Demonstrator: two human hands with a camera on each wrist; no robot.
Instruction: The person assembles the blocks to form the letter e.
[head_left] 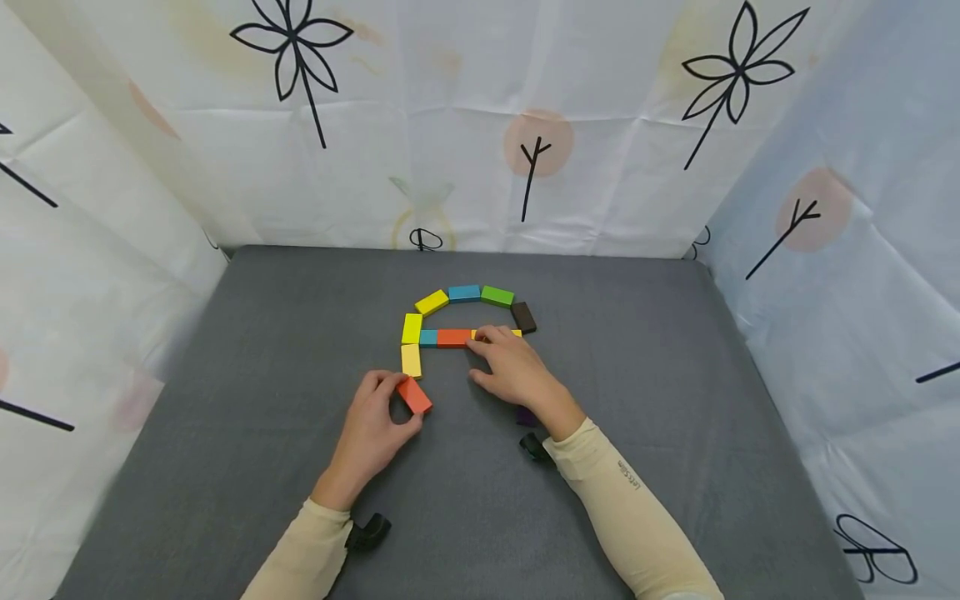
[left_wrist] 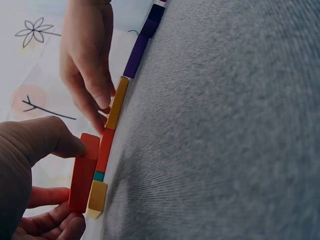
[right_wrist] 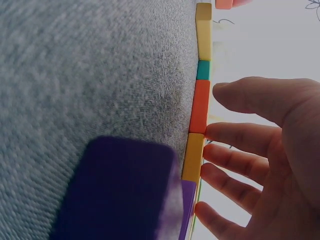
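Observation:
My left hand [head_left: 375, 432] pinches a red-orange block [head_left: 415, 396] by its ends, between thumb and fingers. In the left wrist view that block [left_wrist: 84, 172] appears raised beside the lower pale yellow block [left_wrist: 98, 196]. My right hand [head_left: 517, 367] reaches over the crossbar row, its fingers loosely extended. In the right wrist view its fingertips meet the row near the seam between a red-orange block [right_wrist: 200, 106] and an amber block [right_wrist: 193, 157]. A blue block [head_left: 428, 338] begins that row on the left. Part of the row is hidden under the right hand.
An arch of blocks curves above the row: yellow [head_left: 412, 328], another yellow [head_left: 432, 302], blue [head_left: 464, 293], green [head_left: 497, 297] and dark brown [head_left: 523, 317]. One dark purple block [head_left: 527, 417] lies partly behind the right wrist. Patterned white cloth [head_left: 450, 150] borders the grey table [head_left: 637, 333].

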